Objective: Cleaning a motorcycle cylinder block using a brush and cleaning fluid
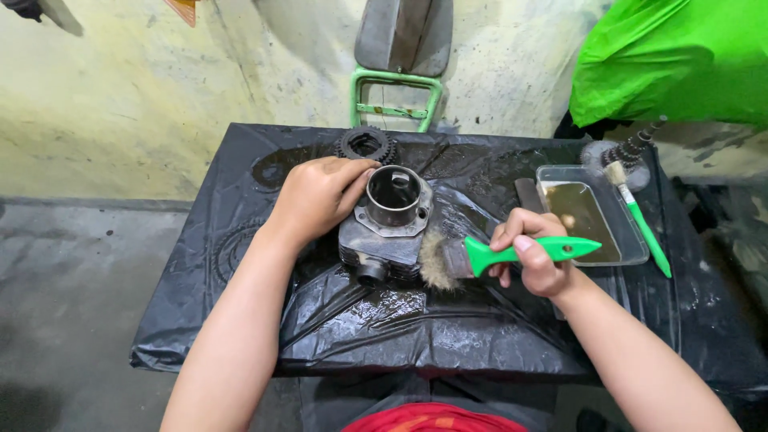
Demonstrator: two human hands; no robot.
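The left hand grips the top of a dark metal cylinder, fingers curled against its round steel sleeve, holding it upright in the middle of a table covered in wet black plastic sheet. The right hand is closed around the green handle of a brush, whose bristles press against the cylinder's right side. A toothed sprocket lies just behind the cylinder, and a clear tray of brownish liquid sits to the right, with a second brush resting across its far edge.
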